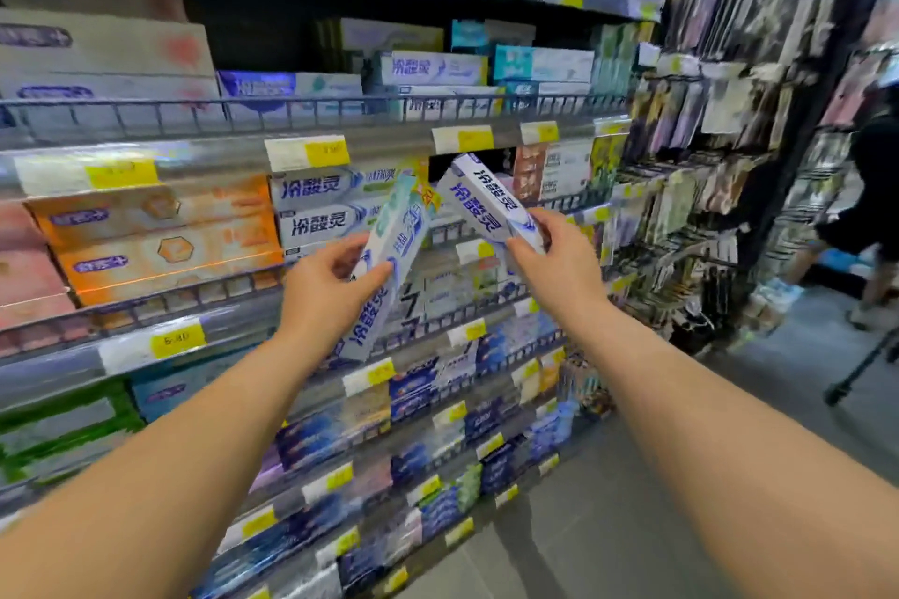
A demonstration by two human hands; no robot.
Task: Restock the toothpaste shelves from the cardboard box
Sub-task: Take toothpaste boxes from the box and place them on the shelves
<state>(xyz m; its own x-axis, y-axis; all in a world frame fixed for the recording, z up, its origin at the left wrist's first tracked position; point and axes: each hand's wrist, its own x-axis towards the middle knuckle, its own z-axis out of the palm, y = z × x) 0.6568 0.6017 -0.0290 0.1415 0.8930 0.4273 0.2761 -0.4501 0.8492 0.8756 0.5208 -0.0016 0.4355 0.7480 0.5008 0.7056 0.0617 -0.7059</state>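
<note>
Left hand [331, 292] grips a toothpaste box [406, 229] leaning toward one o'clock; right hand [554, 258] pinches a second box [486, 199] leaning toward eleven.

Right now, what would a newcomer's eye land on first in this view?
The left hand grips a steeply tilted white toothpaste box and the right hand holds a second white box, both mid-frame before the shelves. Next come the orange boxes at left and the yellow price tags along the shelf edges.

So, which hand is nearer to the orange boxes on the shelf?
Left. The left hand is just right of the orange boxes; the right hand is farther right.
</note>
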